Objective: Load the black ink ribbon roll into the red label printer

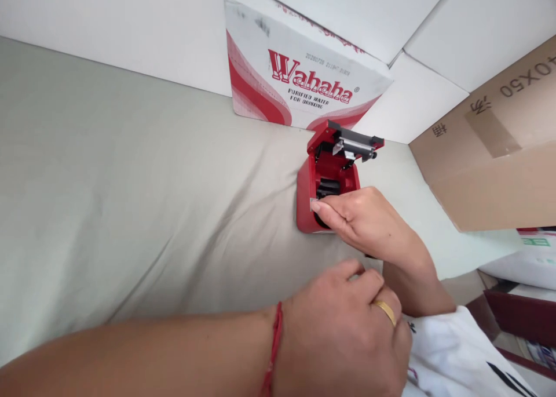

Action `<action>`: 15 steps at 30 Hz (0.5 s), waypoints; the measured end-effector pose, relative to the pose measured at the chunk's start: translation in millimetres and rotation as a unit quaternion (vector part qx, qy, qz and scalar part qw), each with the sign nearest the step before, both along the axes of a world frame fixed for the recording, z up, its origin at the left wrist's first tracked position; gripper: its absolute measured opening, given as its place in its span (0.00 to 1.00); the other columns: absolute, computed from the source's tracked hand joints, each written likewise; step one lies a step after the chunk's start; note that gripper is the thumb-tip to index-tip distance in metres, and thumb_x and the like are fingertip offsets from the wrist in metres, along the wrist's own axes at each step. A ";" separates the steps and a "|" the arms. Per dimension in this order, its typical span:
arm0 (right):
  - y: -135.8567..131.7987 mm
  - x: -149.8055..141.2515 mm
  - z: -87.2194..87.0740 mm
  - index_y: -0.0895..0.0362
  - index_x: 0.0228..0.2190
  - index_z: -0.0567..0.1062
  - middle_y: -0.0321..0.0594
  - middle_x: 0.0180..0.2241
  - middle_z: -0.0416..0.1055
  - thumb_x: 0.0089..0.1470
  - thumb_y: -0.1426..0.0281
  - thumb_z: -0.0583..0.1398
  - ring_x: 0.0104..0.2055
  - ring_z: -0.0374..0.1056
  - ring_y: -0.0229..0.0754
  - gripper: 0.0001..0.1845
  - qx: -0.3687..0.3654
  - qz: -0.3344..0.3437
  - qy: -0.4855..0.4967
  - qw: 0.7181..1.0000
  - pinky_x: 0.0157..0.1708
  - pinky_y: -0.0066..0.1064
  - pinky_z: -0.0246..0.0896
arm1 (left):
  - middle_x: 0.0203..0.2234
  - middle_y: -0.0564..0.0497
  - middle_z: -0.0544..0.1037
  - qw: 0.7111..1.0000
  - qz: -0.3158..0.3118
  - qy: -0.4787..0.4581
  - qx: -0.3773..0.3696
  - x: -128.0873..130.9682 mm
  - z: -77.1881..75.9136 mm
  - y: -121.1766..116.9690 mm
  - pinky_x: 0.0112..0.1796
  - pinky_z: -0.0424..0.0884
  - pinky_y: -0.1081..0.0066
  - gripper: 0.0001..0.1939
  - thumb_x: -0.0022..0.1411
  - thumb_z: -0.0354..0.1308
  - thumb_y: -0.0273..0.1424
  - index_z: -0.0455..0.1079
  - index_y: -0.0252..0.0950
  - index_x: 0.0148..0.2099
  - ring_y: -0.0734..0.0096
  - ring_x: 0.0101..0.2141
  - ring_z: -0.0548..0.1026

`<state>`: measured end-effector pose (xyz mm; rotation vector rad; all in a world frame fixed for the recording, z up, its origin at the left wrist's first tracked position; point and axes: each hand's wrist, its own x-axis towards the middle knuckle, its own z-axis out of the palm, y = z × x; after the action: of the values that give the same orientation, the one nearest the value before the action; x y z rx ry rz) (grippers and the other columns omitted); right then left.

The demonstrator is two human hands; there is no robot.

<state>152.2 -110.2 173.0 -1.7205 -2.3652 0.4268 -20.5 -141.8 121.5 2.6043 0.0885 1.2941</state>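
A small red label printer stands on the cloth with its hinged lid up, showing a silver and black bar under the lid and dark parts inside. My right hand reaches over its front edge. Thumb and fingers are pinched together at the near left rim, where a small pale piece shows beside the thumb tip; I cannot tell what it is. Closer to me, my left hand, with a gold ring and a red string bracelet, is curled closed. Its fingertips are hidden, and so is anything in them.
Behind the printer, a white and red Wahaha water carton leans by the white wall. A brown cardboard box stands at the right. Wrinkled pale green cloth covers the surface. Dark red shelving is at the lower right.
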 end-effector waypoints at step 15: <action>24.6 84.1 -30.9 0.52 0.46 0.92 0.42 0.43 0.89 0.70 0.61 0.65 0.42 0.84 0.46 0.15 0.056 -0.165 0.104 0.979 0.48 0.39 0.78 | 0.67 0.42 0.71 0.823 0.099 -0.170 -0.533 25.7 -98.9 111.1 0.72 0.72 0.40 0.32 0.63 0.63 0.39 0.65 0.44 0.67 0.45 0.72 0.70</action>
<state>236.3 -85.6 142.1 -1.8679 -1.8792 0.3880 5.2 -30.7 22.6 1.4117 0.7856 1.2174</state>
